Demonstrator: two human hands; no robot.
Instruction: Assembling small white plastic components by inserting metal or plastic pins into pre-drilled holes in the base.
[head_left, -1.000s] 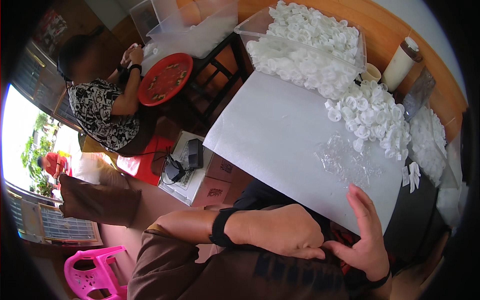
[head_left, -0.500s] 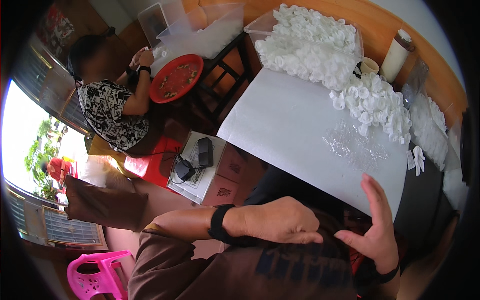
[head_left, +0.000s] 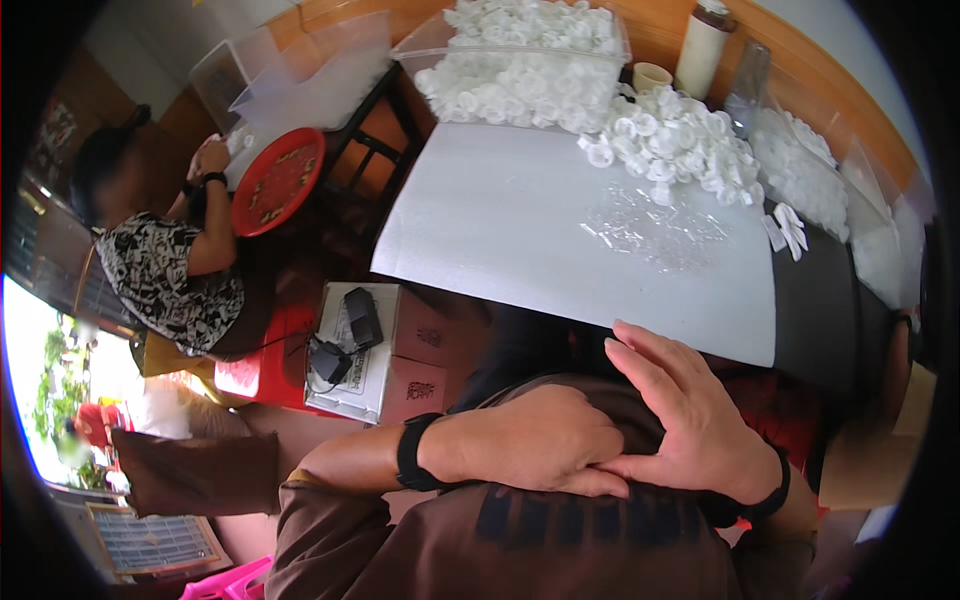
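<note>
In front of my body, my left hand [head_left: 528, 438] is closed, its fingers curled under and its thumb lying along them. Whatever those fingers hold, if anything, is hidden. Beside it, my right hand [head_left: 698, 428] is open with fingers stretched upward, and its thumb meets or overlaps the left fist. Both hands are on the near side of a table with a pale grey sheet [head_left: 480, 220]. On that sheet lie a scatter of thin clear plastic pieces [head_left: 655, 230] and a heap of white ring-shaped plastic parts [head_left: 680, 145].
A clear bin [head_left: 525, 60] of white parts stands at the far edge, near a cup [head_left: 652, 78] and a bottle [head_left: 703, 50]. White gloves [head_left: 788, 230] lie at right. Leftward are a carton [head_left: 365, 390] with black adapters and a person [head_left: 165, 270] beside a red basin [head_left: 280, 182].
My right hand has moved left to meet my left hand. The view has shifted, so the table and the person appear farther left.
</note>
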